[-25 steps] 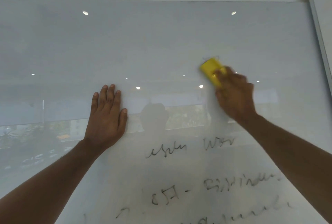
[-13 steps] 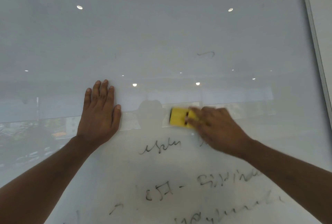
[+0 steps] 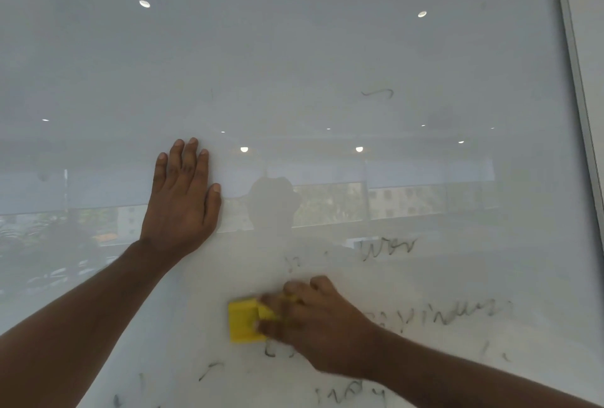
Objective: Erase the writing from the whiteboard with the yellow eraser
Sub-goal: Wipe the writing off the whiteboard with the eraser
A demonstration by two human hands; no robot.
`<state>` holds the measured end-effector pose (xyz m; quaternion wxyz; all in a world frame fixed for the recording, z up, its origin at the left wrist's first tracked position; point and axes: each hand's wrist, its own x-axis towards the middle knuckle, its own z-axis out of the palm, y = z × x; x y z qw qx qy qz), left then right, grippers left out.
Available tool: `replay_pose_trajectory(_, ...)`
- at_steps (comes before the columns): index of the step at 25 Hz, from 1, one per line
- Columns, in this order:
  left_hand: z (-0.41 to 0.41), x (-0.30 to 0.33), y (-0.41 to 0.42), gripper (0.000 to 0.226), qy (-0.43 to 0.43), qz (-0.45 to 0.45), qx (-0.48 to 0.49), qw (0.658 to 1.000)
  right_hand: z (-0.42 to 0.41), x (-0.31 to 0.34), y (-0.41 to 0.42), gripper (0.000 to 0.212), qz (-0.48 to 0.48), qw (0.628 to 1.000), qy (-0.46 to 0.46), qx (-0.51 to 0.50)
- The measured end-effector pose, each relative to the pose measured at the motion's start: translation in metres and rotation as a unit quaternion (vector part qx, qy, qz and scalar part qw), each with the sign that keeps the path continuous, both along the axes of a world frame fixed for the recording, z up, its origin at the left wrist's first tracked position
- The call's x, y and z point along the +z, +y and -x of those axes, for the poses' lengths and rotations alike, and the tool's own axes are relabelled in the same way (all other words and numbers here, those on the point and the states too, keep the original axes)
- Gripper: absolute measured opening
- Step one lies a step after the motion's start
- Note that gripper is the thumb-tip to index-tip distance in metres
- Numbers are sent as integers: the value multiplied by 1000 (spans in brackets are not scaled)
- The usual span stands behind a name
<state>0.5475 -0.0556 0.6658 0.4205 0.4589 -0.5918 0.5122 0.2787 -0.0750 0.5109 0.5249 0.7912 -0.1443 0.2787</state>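
A glossy whiteboard (image 3: 294,58) fills the view. My right hand (image 3: 313,322) grips the yellow eraser (image 3: 243,321) and presses it flat on the lower middle of the board, blurred by motion. My left hand (image 3: 183,201) lies flat on the board, fingers up, to the upper left of the eraser. Black writing (image 3: 387,249) remains right of centre, more smeared writing (image 3: 457,313) runs to the right of my right hand, and scribbles (image 3: 353,393) sit along the bottom. A single stroke (image 3: 377,93) stays high on the right.
The board's metal frame edge (image 3: 578,87) runs down the right side. The surface reflects ceiling lights (image 3: 144,3), windows and a person's silhouette.
My right hand has carried the eraser from the upper right down and left across the board, wiping away most of the left word in the upper line. The left hand has stayed flat.
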Motion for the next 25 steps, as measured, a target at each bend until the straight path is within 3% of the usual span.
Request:
replay_pose_trajectory(3, -1, 0, -1, 63, -1, 0, 3, 1000, 18, 13, -9, 42, -2, 1000, 5, 5)
replay_pose_trajectory(5, -2, -1, -2, 62, -1, 3, 4, 1000, 40, 59, -14, 47, 18, 989, -143, -25)
replay_pose_trajectory(8, -1, -1, -2, 62, -3, 4, 6, 1000, 89, 109, -15, 54, -17, 895, -444, -52)
replay_pose_trajectory(10, -1, -1, -2, 62, -3, -1, 5, 1000, 97, 104, -18, 58, -64, 830, -554, -22)
replay_pose_trajectory(11, -1, -1, -1, 62, -2, -1, 3, 1000, 91, 90, -17, 59, -61, 826, -560, -29)
replay_pose_trajectory(13, 0, -2, -1, 62, -1, -1, 0, 1000, 75, 38, -15, 56, -35, 897, -438, -48)
replay_pose_trajectory(15, 1, -1, -1, 62, 0, 1, -2, 1000, 71, -31, -12, 58, -23, 974, -216, -59)
replay_pose_trajectory(17, 1, -1, -1, 62, 1, 2, -3, 1000, 89, -63, -10, 61, -6, 995, -79, -60)
replay_pose_trajectory(19, 1, -1, -1, 62, 2, 5, -3, 1000, 114, -42, -16, 55, -5, 993, -107, -57)
replay_pose_trajectory(21, 1, -2, -1, 62, 3, 4, -1, 1000, 136, 1, -22, 46, -15, 958, -277, -66)
replay_pose_trajectory(23, 1, -2, -1, 63, 5, 1, 1, 1000, 158, 34, -24, 50, -58, 869, -485, -75)
replay_pose_trajectory(25, 1, -2, -1, 63, 5, 0, 2, 1000, 160, 42, -25, 58, -120, 773, -619, -68)
